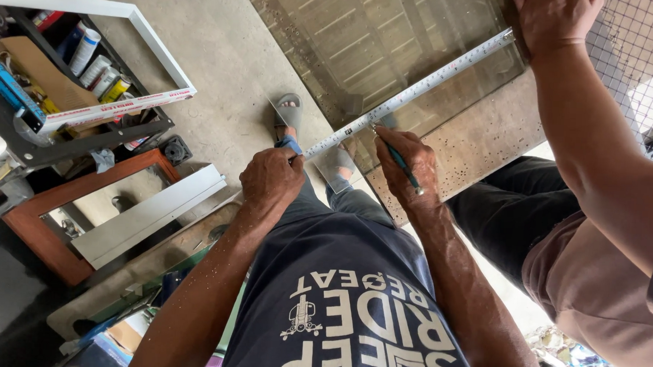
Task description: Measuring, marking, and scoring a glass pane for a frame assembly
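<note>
Looking straight down here: a tape measure (411,95) is stretched diagonally across a tinted glass sheet (391,39) that stands on the concrete floor (229,62). The left hand (271,180) is closed around the near end of the tape, with a bit of blue showing just past the knuckles, so it's gripping the tape's case as far as I can tell. The right hand (408,161) is pinched shut on a teal pen (402,163), tip down right against the tape's edge near the glass's lower corner.

Up top right, a second person's hand (554,21) is pressed on the far end of the tape at the glass's upper edge, forearm running down the right side of the shot. Behind it there's wire mesh (640,50).

Between the two hands you can see grey sandals (289,114) on the floor. Off to the left: a white frame (121,20) leaning over a dark shelf full of tubes and cans (97,67), a brown wooden frame (61,216), and a pale aluminium section (149,212) lying beside it.
</note>
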